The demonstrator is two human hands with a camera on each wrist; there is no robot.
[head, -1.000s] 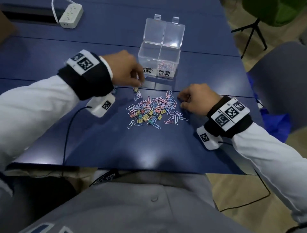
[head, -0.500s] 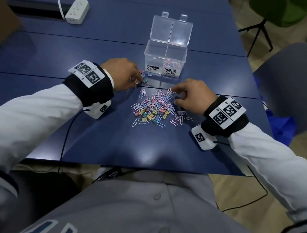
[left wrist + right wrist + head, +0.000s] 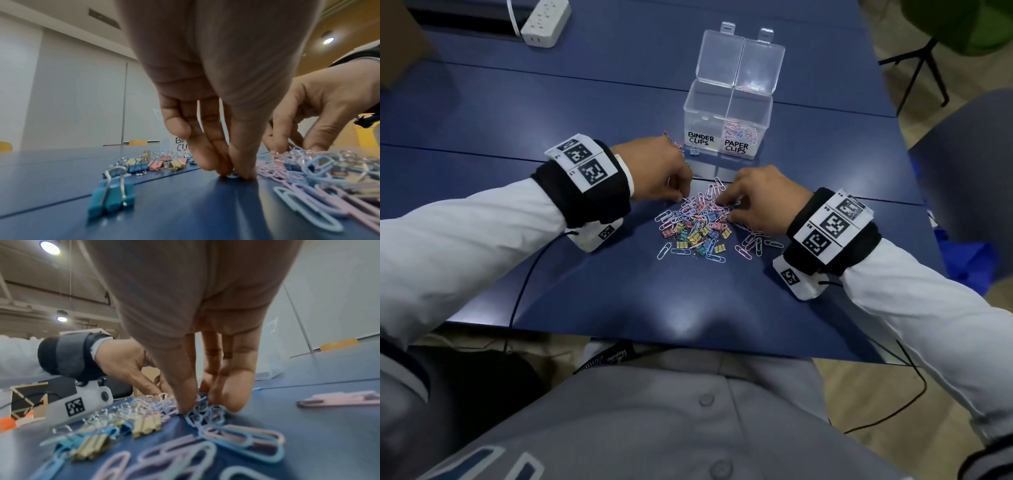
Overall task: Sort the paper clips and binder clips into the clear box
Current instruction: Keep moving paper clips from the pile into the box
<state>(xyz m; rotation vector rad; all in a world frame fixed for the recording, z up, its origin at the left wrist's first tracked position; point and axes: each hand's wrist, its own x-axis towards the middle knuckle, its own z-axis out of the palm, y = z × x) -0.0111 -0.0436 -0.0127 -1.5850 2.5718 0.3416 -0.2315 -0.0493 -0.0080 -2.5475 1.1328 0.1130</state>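
A mixed pile of pastel paper clips and small binder clips (image 3: pixel 697 228) lies mid-table. Behind it stands the clear box (image 3: pixel 690 102), lids up, labelled BINDER CLIPS and PAPER CLIPS; paper clips (image 3: pixel 739 132) lie in the right compartment. My left hand (image 3: pixel 681 198) is at the pile's upper-left edge and pinches a small light-blue clip (image 3: pixel 233 175) against the table. My right hand (image 3: pixel 724 209) reaches into the pile's upper-right part, thumb and fingers closing on blue paper clips (image 3: pixel 202 416). A few binder clips (image 3: pixel 156 164) sit apart near the box, and a blue one (image 3: pixel 112 196) stands closer.
A white power strip (image 3: pixel 544 20) lies at the far left of the blue table (image 3: pixel 619 308). A grey chair (image 3: pixel 962 164) stands at the right. Loose pink paper clips (image 3: pixel 751 245) lie under my right wrist. A black cable (image 3: pixel 527 274) hangs off the front edge.
My left hand came back from beside the box to the pile's upper-left edge. My right hand slid left from the pile's right side into it.
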